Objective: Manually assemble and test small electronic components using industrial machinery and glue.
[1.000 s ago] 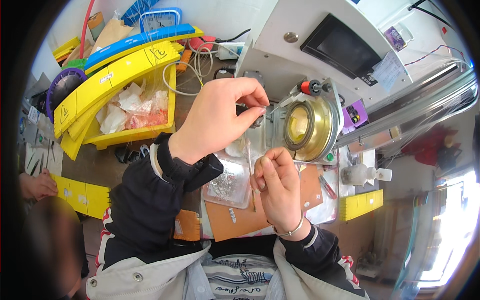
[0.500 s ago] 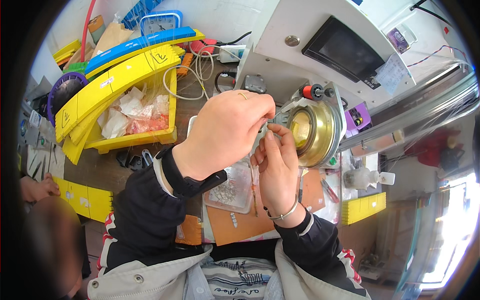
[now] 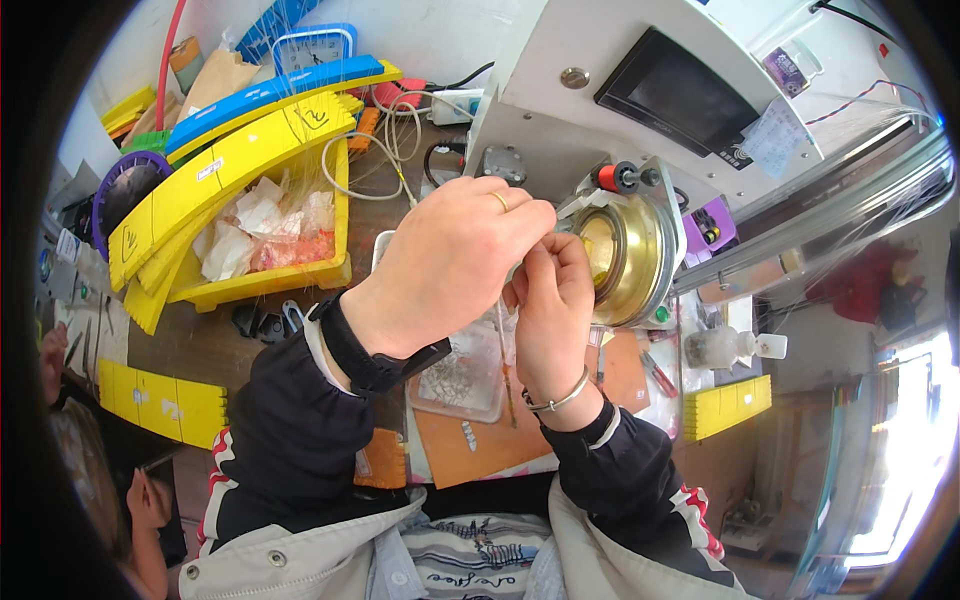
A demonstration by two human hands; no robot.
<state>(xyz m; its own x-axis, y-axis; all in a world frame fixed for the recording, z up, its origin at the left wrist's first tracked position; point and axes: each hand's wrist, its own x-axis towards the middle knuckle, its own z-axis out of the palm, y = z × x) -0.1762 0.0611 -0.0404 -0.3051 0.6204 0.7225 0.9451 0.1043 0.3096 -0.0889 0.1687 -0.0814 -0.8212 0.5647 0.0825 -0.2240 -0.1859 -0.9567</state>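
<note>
My left hand (image 3: 455,262) is bent over with its fingers closed in a pinch, a ring on one finger and a dark band at the wrist. Close against its fingertips, my right hand (image 3: 553,325) also pinches, thumb against fingers, with a bracelet below. Whatever sits between the fingertips is hidden. Just right of them is a round gold-coloured metal part (image 3: 640,262) on a white machine (image 3: 540,120). A spool of red thread (image 3: 610,178) is mounted above it. Beneath my hands lies a clear plastic tray (image 3: 455,405) of small silvery pieces.
A yellow bin (image 3: 338,225) with crumpled paper and plastic stands left, long yellow strips (image 3: 215,178) across it. An orange-brown board (image 3: 500,455) lies under the tray. A white bottle (image 3: 712,347) and pliers (image 3: 658,375) are at right. Another person's hand (image 3: 148,500) shows at lower left.
My right hand has risen slightly and its fingertips have come together with my left hand's. The other person at the left has leaned away, and their hands have shifted.
</note>
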